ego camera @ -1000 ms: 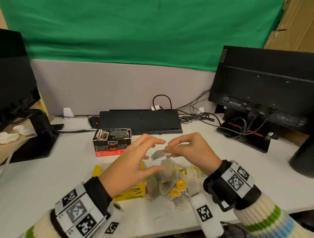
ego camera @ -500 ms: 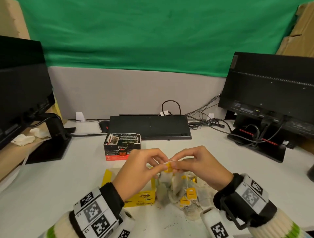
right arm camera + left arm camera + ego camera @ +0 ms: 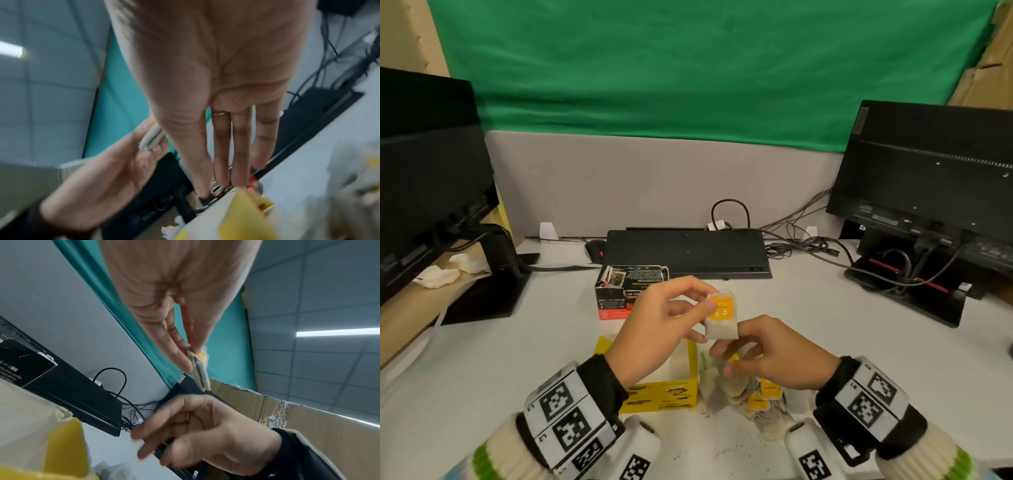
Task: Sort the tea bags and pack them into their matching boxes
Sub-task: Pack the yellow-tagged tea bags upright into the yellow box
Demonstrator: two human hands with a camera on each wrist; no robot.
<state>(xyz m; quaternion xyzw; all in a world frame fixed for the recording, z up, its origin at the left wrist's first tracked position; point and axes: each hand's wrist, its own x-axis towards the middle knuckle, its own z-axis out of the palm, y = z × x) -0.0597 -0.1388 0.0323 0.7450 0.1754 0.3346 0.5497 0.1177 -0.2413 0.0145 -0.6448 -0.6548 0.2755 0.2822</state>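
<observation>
My left hand (image 3: 705,315) pinches a folded white tea bag with a yellow tag (image 3: 720,317) between thumb and fingers, held up over the table. The left wrist view shows the same tea bag (image 3: 200,368) edge-on in that pinch. My right hand (image 3: 736,354) hovers just below the bag, fingers relaxed and holding nothing; the right wrist view shows its fingers (image 3: 222,146) straight. An open yellow box (image 3: 664,394) lies under my left wrist. A black and red box (image 3: 616,291) stands behind it. A pile of tea bags (image 3: 753,397) lies under my right hand.
A black keyboard (image 3: 688,251) lies behind the boxes, with a mouse (image 3: 594,246) to its left. Monitors stand at the left (image 3: 424,178) and the right (image 3: 928,178), with cables (image 3: 808,240) running to the right one. Tea dust speckles the white table (image 3: 722,442) near its front edge.
Both hands pinched the tea bag together before. Now my left hand holds it alone and has raised it, and my right hand has let go and dropped below it.
</observation>
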